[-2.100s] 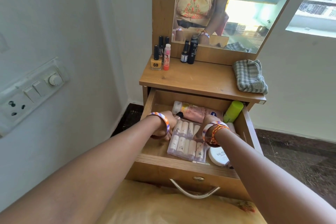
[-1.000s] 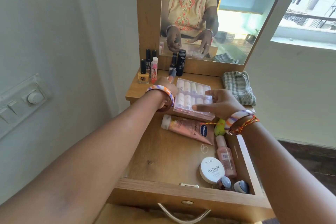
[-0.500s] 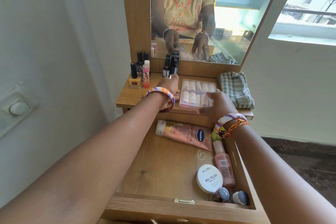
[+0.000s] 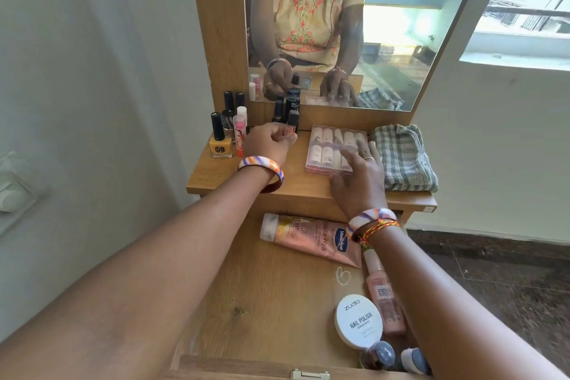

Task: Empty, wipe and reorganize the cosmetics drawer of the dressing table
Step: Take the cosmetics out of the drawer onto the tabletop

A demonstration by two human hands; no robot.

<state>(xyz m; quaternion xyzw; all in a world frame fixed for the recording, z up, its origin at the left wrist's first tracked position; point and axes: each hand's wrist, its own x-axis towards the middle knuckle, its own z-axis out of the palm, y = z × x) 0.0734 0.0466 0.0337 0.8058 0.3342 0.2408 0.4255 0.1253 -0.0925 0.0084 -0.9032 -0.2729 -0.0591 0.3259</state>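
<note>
While you lean over the open drawer (image 4: 277, 302), a yellow polish bottle (image 4: 220, 145) stands at the tabletop's left. Your left hand (image 4: 268, 142) curls its fingers around a small bottle (image 4: 75, 125) beside the dark bottles there. Right of it, your right hand (image 4: 357, 176) rests with straight fingers on the clear case of small bottles (image 4: 327, 148), just beside a folded checked cloth (image 4: 404, 157). Below, a pink tube (image 4: 308, 237) and a white tub (image 4: 359, 321) lie in the drawer.

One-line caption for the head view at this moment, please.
Right hand rests on clear nail kit box on the dresser top; left hand holds a small bottle; drawer half emptied.
</note>
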